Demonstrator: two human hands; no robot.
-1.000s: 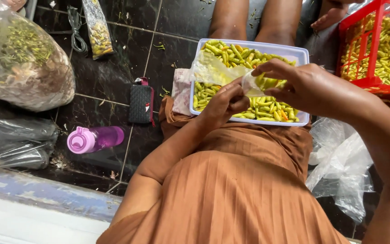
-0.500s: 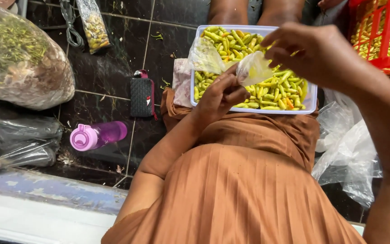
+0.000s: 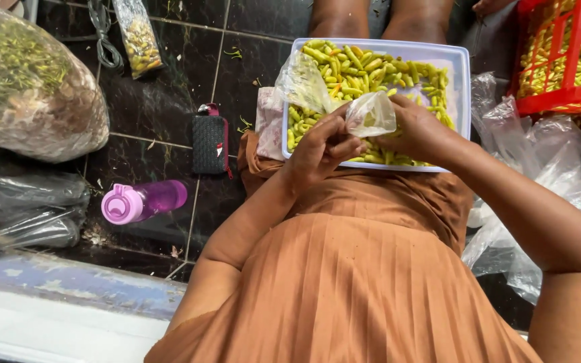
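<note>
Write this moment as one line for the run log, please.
left hand: pinching small clear bag | right hand: holding same bag | below: white tray of green chillies on lap

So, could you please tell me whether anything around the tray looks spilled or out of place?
Only small things: green scraps lie loose on the dark floor tiles left of the tray, and the purple bottle lies on its side.

small clear bag (image 3: 370,113) pinched over tray | large clear sack (image 3: 28,87) far left | narrow filled packet (image 3: 139,37) top | crumpled clear bags (image 3: 539,168) right
</note>
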